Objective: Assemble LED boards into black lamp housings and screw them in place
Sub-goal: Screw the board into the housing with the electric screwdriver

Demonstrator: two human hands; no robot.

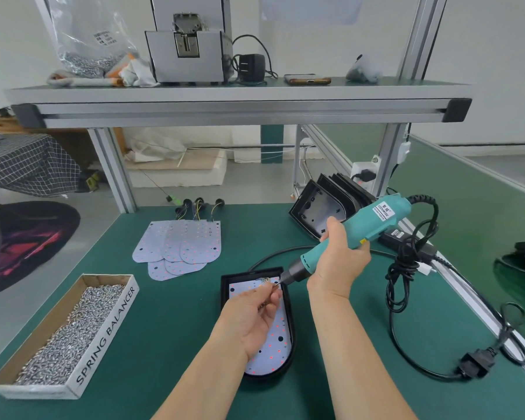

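Observation:
A black lamp housing (288, 363) lies on the green bench in front of me with a white LED board (273, 344) seated inside it. My right hand (338, 262) grips a teal electric screwdriver (376, 222), tilted so its dark tip (281, 279) points down-left at the board's far end. My left hand (253, 313) hovers over the board, fingertips pinched on small screws right at the driver tip. Part of the board is hidden under that hand.
A cardboard box of screws (73, 331) sits at the left. Loose LED boards (179, 245) with wires lie fanned behind. Empty black housings (325, 204) stand stacked at the back right. The screwdriver's black cable and power supply (406, 268) coil at the right.

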